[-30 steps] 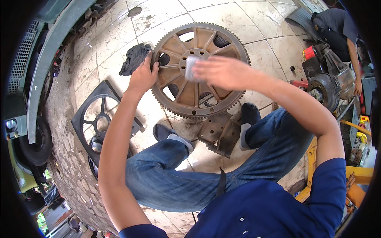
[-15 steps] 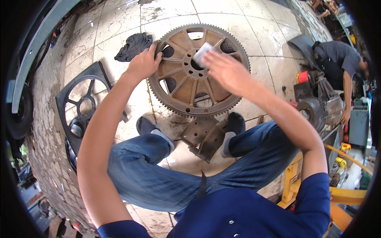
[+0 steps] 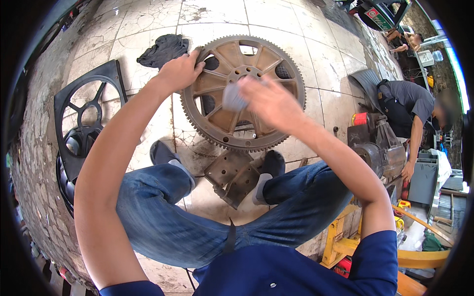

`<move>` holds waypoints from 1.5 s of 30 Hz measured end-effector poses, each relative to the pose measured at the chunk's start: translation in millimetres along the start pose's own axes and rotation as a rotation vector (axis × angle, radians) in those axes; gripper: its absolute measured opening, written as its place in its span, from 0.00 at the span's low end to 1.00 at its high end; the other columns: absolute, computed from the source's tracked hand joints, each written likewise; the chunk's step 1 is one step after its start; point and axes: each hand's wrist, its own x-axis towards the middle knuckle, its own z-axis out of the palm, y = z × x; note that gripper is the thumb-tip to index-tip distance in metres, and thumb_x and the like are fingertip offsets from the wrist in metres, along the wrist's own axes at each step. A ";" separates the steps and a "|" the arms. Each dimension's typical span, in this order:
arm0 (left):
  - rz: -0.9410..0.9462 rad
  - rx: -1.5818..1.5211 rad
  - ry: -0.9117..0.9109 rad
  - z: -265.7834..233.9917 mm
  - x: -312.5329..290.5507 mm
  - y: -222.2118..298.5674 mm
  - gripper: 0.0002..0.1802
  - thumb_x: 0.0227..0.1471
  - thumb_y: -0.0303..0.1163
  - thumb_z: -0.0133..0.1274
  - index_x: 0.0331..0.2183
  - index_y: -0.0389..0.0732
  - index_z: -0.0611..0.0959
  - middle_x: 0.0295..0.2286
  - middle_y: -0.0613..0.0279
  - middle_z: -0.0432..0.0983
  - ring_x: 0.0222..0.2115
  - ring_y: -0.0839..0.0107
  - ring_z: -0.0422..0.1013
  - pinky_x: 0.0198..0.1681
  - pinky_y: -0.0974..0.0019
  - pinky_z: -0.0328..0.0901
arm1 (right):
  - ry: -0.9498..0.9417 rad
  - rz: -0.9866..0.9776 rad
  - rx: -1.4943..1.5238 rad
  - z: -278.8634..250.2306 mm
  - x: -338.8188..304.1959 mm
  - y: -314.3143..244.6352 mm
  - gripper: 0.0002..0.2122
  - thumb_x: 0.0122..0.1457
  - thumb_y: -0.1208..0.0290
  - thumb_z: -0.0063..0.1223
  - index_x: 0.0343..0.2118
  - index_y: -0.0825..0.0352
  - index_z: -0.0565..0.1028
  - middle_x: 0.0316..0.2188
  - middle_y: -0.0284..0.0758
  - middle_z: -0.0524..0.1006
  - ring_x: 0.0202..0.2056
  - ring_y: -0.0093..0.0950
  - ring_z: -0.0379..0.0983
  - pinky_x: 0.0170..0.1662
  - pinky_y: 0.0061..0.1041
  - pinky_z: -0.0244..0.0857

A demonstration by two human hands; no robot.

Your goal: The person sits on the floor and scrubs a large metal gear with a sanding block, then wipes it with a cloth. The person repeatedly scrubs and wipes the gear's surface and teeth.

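Observation:
A large brown flywheel (image 3: pixel 247 143) with a toothed rim and spoke-like ribs stands tilted on the floor in front of me. My left hand (image 3: pixel 181 73) is closed round its upper left rim. Just left of the hub, my right hand (image 3: pixel 270 102) presses a folded grey sheet (image 3: pixel 233 98) against the flywheel's face; motion blurs both, so the sheet's exact kind is unclear. Below the wheel, between my feet, lies a rusty metal plate (image 3: pixel 228 170) with holes. A crumpled black cloth (image 3: pixel 165 51) rests beyond my left hand.
To the left is a black fan shroud (image 3: pixel 63 116). On the right, a co-worker (image 3: pixel 407 101) bends over a metal housing (image 3: pixel 370 154). A yellow metal frame (image 3: pixel 336 241) stands near my right thigh. Pale cracked tiles (image 3: pixel 215 16) cover the floor.
My right hand and the grey sheet have moved down and left across the flywheel's face, from the hub's upper right. My left hand keeps its hold on the rim. The view has shifted slightly.

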 end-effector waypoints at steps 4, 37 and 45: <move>0.035 0.003 0.039 1.2 1.4 -2.6 0.30 0.63 0.45 0.40 0.59 0.36 0.63 0.40 0.37 0.76 0.41 0.41 0.74 0.46 0.47 0.69 | -0.005 0.054 0.099 2.2 -20.2 -14.7 0.20 0.62 0.66 0.49 0.56 0.66 0.70 0.59 0.39 0.69 0.63 0.31 0.60 0.67 0.37 0.50; 0.421 0.380 0.218 -17.2 -10.2 17.6 0.33 0.53 0.29 0.49 0.61 0.45 0.65 0.52 0.59 0.69 0.54 0.62 0.65 0.58 0.48 0.56 | 0.173 0.085 0.145 28.8 -12.7 -19.3 0.18 0.66 0.66 0.40 0.55 0.68 0.71 0.61 0.41 0.67 0.63 0.35 0.60 0.67 0.41 0.50; -0.030 0.378 0.080 -19.0 -11.3 27.6 0.36 0.50 0.26 0.47 0.62 0.42 0.61 0.52 0.55 0.69 0.55 0.59 0.65 0.58 0.36 0.51 | 0.222 -0.035 0.104 25.2 -3.1 -44.2 0.17 0.54 0.73 0.51 0.48 0.67 0.75 0.57 0.42 0.71 0.60 0.32 0.66 0.61 0.38 0.61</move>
